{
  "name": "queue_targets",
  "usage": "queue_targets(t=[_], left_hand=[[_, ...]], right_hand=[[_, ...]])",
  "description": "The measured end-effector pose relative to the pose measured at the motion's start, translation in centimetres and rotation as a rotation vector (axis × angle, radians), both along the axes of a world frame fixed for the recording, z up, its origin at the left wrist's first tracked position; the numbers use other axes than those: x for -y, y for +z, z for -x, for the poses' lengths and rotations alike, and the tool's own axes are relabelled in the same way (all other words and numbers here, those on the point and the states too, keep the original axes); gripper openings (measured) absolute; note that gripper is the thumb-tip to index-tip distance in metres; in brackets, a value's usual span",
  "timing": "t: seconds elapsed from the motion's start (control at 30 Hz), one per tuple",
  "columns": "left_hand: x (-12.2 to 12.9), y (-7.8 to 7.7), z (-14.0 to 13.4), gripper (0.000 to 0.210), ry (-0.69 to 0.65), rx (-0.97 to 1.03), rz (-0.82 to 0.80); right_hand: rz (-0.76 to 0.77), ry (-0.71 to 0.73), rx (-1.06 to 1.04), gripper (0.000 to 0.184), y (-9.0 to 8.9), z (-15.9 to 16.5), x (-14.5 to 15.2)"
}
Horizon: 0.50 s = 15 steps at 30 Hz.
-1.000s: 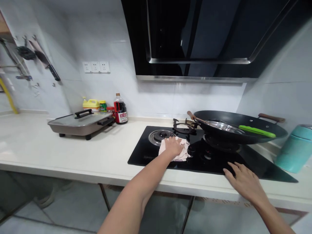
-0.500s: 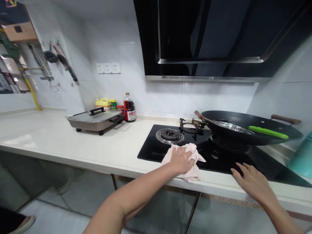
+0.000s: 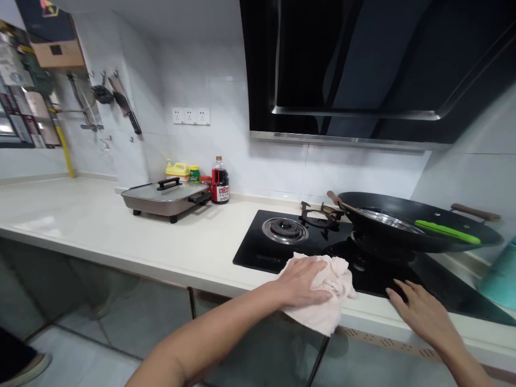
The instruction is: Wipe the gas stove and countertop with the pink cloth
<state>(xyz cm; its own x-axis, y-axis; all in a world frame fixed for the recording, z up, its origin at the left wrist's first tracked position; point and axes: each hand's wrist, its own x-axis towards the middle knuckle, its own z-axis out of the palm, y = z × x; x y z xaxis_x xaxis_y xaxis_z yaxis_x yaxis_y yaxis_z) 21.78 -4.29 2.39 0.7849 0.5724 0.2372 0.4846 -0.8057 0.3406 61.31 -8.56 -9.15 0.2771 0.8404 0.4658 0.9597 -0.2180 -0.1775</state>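
My left hand (image 3: 302, 280) lies palm down on a pale pink cloth (image 3: 332, 282), its thumb along the near side and the fingers gripping the folds. The cloth covers the front edge of the black gas cooktop (image 3: 250, 257), and a corner droops over the counter's front. My right hand (image 3: 421, 310) rests at the cooktop's front right edge, fingers spread and holding nothing. Behind the cloth is the left burner (image 3: 285, 230); its pot support (image 3: 320, 216) sits off it, toward the back.
A large black wok (image 3: 387, 201) stands on the right burner, holding a metal lid-like piece and a green-handled utensil (image 3: 447, 231). An electric pan (image 3: 161, 200) and a sauce bottle (image 3: 220, 183) are at left. The range hood (image 3: 342, 70) overhangs the cooktop.
My left hand has drawn the cloth toward the front edge and slightly right; more of it now hangs over. My right hand stays at the cooktop edge. The view has shifted slightly.
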Motion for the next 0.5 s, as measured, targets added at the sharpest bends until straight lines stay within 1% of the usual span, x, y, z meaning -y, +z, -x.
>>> queue_targets(t=[0.03, 0.1, 0.17, 0.23, 0.3, 0.37, 0.4, 0.47, 0.5], left_hand=[[-0.3, 0.1, 1.5, 0.08, 0.008, 0.025, 0.003], [-1.1, -0.2, 5.2, 0.07, 0.082, 0.098, -0.028], [-2.2, -1.2, 9.5, 0.059, 0.221, 0.172, -0.084], [-3.5, -2.4, 13.8, 0.051, 0.386, 0.207, -0.142], [-4.6, -3.3, 17.2, 0.043, 0.54, 0.237, -0.206], [-5.4, -3.7, 19.1, 0.039, 0.65, 0.268, -0.219], [-5.5, -3.7, 19.5, 0.038, 0.685, 0.275, -0.208], [-5.5, -3.5, 19.2, 0.038, 0.719, 0.248, -0.169], [-5.3, -3.4, 18.9, 0.038, 0.725, 0.216, -0.157]], right_hand=[[-0.007, 0.004, -0.004, 0.071, 0.0, -0.1, 0.0], [-0.043, 0.003, -0.006, 0.07, 0.3, -0.1, 0.1], [-0.125, -0.03, 0.002, 0.07, 1.0, 0.5, 0.3], [-0.228, -0.034, 0.013, 0.07, 2.3, 2.3, 0.5], [-0.292, 0.065, 0.011, 0.067, 4.1, 6.0, 0.5], [-0.267, 0.238, -0.01, 0.063, 5.8, 11.2, 0.3], [-0.204, 0.308, -0.022, 0.061, 6.7, 14.3, 0.1], [0.014, 0.417, -0.059, 0.06, 8.0, 20.5, -0.5], [0.124, 0.45, -0.063, 0.061, 8.6, 23.5, -0.9]])
